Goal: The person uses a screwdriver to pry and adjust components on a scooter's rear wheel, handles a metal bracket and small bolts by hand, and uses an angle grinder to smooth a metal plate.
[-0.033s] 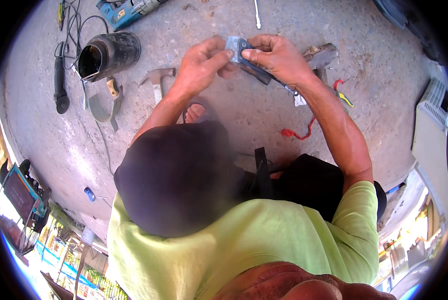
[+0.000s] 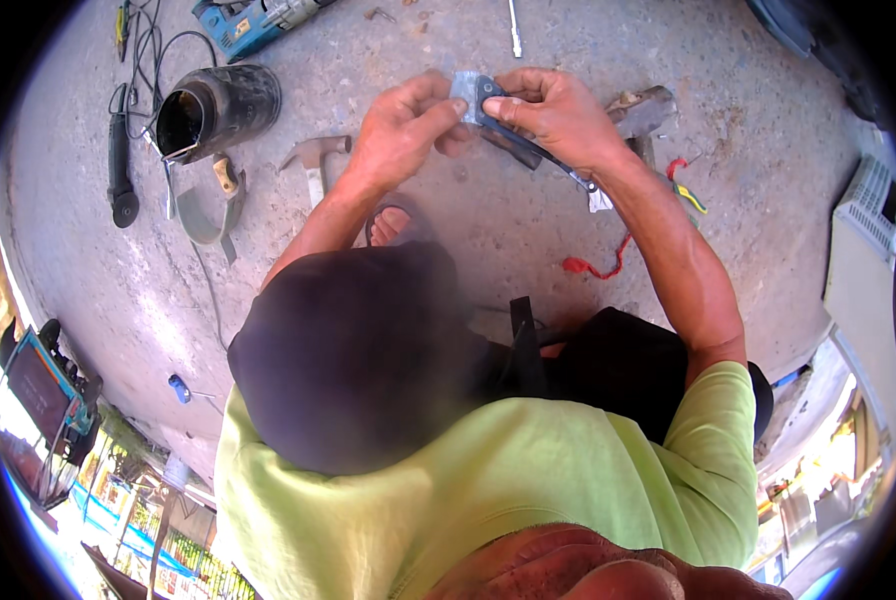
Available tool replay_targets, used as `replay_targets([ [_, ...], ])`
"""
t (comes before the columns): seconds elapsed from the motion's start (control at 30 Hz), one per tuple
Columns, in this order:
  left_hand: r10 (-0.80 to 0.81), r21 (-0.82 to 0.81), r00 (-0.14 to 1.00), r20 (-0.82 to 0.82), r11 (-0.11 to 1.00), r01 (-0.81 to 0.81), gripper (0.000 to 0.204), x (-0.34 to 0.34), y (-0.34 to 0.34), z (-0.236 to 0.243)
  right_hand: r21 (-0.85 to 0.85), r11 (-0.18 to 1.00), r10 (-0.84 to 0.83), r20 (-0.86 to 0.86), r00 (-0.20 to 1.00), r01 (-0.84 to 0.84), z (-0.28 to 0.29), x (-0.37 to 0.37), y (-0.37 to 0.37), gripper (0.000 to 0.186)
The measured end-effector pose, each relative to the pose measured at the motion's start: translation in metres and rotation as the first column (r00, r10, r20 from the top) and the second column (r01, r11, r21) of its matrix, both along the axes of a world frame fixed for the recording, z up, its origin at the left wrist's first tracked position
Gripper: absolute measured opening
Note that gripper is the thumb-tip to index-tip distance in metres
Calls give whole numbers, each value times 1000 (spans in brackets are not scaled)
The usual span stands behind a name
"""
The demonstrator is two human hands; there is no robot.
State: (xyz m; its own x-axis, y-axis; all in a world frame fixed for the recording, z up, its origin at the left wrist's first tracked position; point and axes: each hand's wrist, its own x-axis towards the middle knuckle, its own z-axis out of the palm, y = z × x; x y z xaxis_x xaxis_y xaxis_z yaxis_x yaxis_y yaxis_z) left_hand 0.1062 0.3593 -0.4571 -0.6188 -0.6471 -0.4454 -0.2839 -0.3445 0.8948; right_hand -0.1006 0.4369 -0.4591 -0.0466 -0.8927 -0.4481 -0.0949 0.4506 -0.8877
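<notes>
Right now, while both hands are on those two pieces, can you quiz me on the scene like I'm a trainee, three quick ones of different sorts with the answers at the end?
1. True or false: in the picture, the hammer lies farther left than the red cord.
2. Multiple choice: what colour is most of the body of the power tool near the top edge? A) red B) blue C) yellow
3. Short answer: which hand has its thumb on the dark strip beside the flat grey piece?

Key:
1. True.
2. B, blue.
3. The right hand.
</notes>
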Motion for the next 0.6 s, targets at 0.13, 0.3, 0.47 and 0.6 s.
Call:
replay_targets([
  [0.13,-19,-33,999,37,999,20,25,-1,-2,2,-6,1000,13,20,1000,-13,-1,-1,0,34],
  [0.3,3,-7,1000,31,1000,-2,25,-1,-5,0,14,1000,-8,52,999,8,1,-3,-3,34],
  [0.47,15,0,1000,20,1000,-15,24,1,-6,-3,3,998,-58,46,997,58,2,-3,-4,33],
  [0.6,17,-5,1000,8,1000,-17,25,0,-8,-5,-3,999,-46,15,999,47,1,-1,-4,33],
])
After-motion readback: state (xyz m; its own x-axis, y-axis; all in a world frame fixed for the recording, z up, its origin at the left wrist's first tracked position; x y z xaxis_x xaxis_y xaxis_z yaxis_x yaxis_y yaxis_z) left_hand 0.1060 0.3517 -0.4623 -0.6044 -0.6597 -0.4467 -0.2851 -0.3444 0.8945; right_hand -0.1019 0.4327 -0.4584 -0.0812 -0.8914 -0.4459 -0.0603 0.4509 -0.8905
